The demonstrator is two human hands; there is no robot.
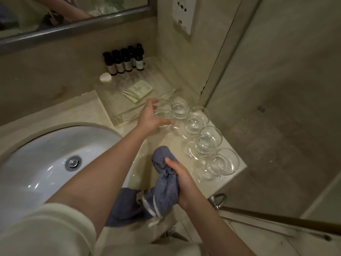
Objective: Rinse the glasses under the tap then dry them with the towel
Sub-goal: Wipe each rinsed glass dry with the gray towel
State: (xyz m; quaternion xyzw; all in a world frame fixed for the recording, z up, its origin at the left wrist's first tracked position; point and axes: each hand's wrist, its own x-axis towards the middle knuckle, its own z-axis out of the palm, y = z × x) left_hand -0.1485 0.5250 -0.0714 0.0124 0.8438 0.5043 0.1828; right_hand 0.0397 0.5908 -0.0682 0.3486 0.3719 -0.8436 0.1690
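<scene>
Left hand (149, 118) extended to the far end of the glass row, fingers spread wide around the nearest-to-tray glass (163, 117); contact with it cannot be told. Right hand (181, 179) clenched round a bunched blue towel (162, 174), held above the table's (103, 106) front edge, the loose end trailing down past that edge.

Five glasses visible on the table's right side: the reached-for one and a second glass (180, 109) side by side near the back right corner, just in front of a clear tray (118, 108); three more glasses (198, 120) (207, 140) (226, 162) lined along the right edge toward the front right corner, close together. All clear, upright.

White sink (42, 156) set into the table's left part, metal drain (73, 162) at its bottom. Tray at the back holding dark bottles (123, 60), a small white soap (105, 77) and a packet (138, 91). Tap not in view.
</scene>
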